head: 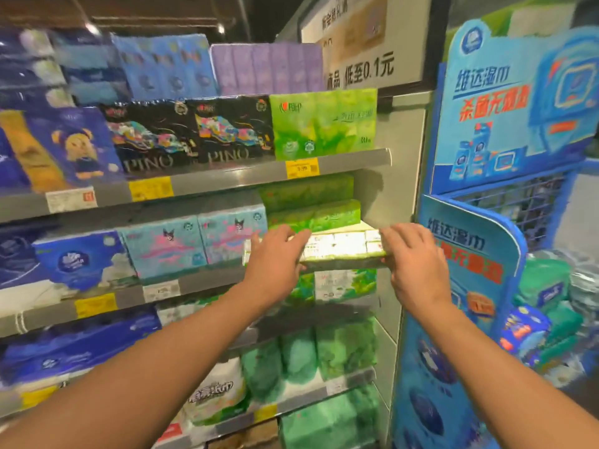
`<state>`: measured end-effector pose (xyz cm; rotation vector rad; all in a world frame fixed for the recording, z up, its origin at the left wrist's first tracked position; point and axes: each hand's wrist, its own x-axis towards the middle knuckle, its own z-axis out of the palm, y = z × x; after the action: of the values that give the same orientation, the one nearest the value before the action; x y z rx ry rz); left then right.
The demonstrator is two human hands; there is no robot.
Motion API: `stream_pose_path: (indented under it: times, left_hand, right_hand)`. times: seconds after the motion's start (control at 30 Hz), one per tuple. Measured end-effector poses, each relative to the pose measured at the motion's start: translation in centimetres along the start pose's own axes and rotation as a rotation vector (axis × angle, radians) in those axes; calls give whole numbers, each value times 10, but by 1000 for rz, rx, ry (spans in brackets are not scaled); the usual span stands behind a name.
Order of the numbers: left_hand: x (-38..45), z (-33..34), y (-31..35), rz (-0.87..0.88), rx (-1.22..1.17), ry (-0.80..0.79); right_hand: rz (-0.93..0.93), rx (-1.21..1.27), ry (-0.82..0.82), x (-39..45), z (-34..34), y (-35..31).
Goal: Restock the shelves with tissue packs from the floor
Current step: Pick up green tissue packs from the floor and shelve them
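Both hands reach to the same green tissue pack (340, 251) at the right end of the middle shelf (207, 281). Left hand (275, 254) lies over the pack's left end with fingers stretched forward across its top, the thumb side turned toward the shelf edge; the fingers look fairly straight, pressing rather than wrapping. Right hand (411, 257) takes the pack's right end, fingers curved over the top and the thumb below the front edge, so it grips that end. The pack lies flat, white printed face up, its green front edge level with the shelf lip, partly inside the bay. Just behind and above it two more green packs (311, 205) are stacked in the same bay. To the left on this shelf stand pale blue packs with a cartoon figure (194, 241), touching one another. On the shelf above, a bright green pack (324, 123) stands upright beside black packs marked PINO (188, 134), with a yellow price tag (302, 168) below it. Lower shelves hold more green packs (311, 354). A blue display stand (470, 254) rises just right of the shelving.
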<state>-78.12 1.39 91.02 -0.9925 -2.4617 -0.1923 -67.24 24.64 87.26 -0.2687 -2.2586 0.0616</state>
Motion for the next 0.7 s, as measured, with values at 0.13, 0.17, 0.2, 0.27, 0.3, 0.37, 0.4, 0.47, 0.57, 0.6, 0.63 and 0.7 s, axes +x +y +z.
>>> stream_pose_path:
  times: [0.13,0.17,0.2,0.27,0.3,0.37,0.4,0.47,0.57,0.6,0.63,0.7]
  left_hand:
    - [69,35,-5,-41,18,3]
    - [87,45,-8,-59,22,-3]
    - [103,56,-11,-80,27,-11]
    - [136,77,-20,-116,44,-21]
    - [151,87,-26,-129,55,-29]
    - [178,106,-39,-155,68,-73]
    - [188,115,-47,-170,73,-100]
    - [203,133,-61,-203,77,-161]
    - [209,157,-78,-219,49,-252]
    - [210,162,-80,-212,34,-275]
    - [211,166,-81,-208,25,-288]
    - [213,169,-82,-209,17,-284]
  right_hand:
    - [-4,-85,-20,58,44,27]
    - [-4,-98,-32,72,60,34]
    - [0,-101,-56,85,76,40]
    - [18,-82,-116,112,111,50]
    - [25,-68,-133,125,130,54]
    - [24,-41,-146,148,166,59]
    - [23,-25,-144,157,183,61]
    - [38,10,-153,169,217,62]
    - [54,25,-229,175,261,60]
    - [57,27,-242,176,270,60]
    - [62,34,-245,178,276,59]
    - [59,49,-243,182,282,58]
